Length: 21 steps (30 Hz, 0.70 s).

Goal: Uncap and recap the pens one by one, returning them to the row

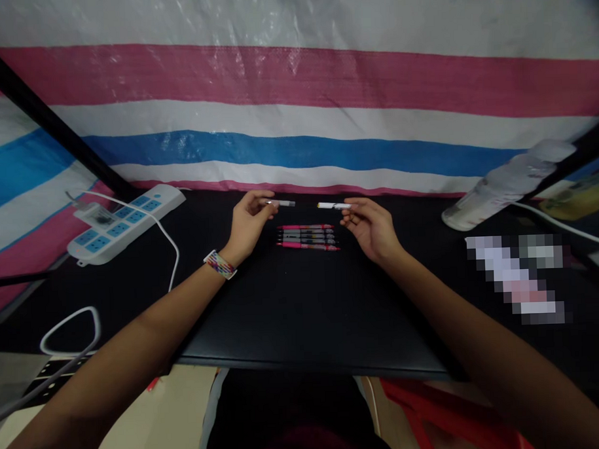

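Above the table, my left hand (253, 219) pinches a slim pen (285, 203) with a pale barrel and a dark grey end pointing right. Opposite it, my right hand (371, 227) has its fingertips closed on a white pen (328, 206) with a yellowish end pointing left. A gap separates the two pen ends. Just below and between my hands lies a row of several pens (307, 237), side by side on the black table (302, 303). The outer ones are pink-red and the inner ones greyish and dark.
To the left stands a white power strip (127, 221) with a plugged-in adapter and a white cable (162, 232). A clear bottle (504, 184) tilts at the right, beside a blurred patch (515, 279). Behind the table hangs a striped plastic sheet (294, 74).
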### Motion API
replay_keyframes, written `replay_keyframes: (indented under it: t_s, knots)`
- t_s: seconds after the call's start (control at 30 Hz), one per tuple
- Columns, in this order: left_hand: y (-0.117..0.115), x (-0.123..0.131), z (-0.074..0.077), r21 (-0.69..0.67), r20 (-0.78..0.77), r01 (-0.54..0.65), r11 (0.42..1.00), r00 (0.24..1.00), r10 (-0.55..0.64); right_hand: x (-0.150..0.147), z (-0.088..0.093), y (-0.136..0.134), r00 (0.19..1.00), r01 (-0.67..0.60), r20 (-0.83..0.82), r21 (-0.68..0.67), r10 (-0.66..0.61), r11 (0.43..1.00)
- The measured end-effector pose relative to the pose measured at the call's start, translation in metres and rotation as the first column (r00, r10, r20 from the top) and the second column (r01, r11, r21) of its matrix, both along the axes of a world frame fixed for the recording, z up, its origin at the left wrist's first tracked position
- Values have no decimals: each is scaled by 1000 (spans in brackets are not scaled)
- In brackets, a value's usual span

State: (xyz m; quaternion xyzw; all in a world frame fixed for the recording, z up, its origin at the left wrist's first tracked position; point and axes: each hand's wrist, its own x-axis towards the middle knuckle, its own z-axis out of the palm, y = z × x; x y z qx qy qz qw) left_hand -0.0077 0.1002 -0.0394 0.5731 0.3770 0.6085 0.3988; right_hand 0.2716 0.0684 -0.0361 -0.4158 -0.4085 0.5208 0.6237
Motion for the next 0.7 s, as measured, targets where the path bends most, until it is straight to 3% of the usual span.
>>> replay_keyframes:
  t_s: [0.7]
  knots:
    - [-1, -2, 1, -12, -39, -63, 998, 997, 62, 1, 0, 0, 997, 79, 13, 67, -80, 995]
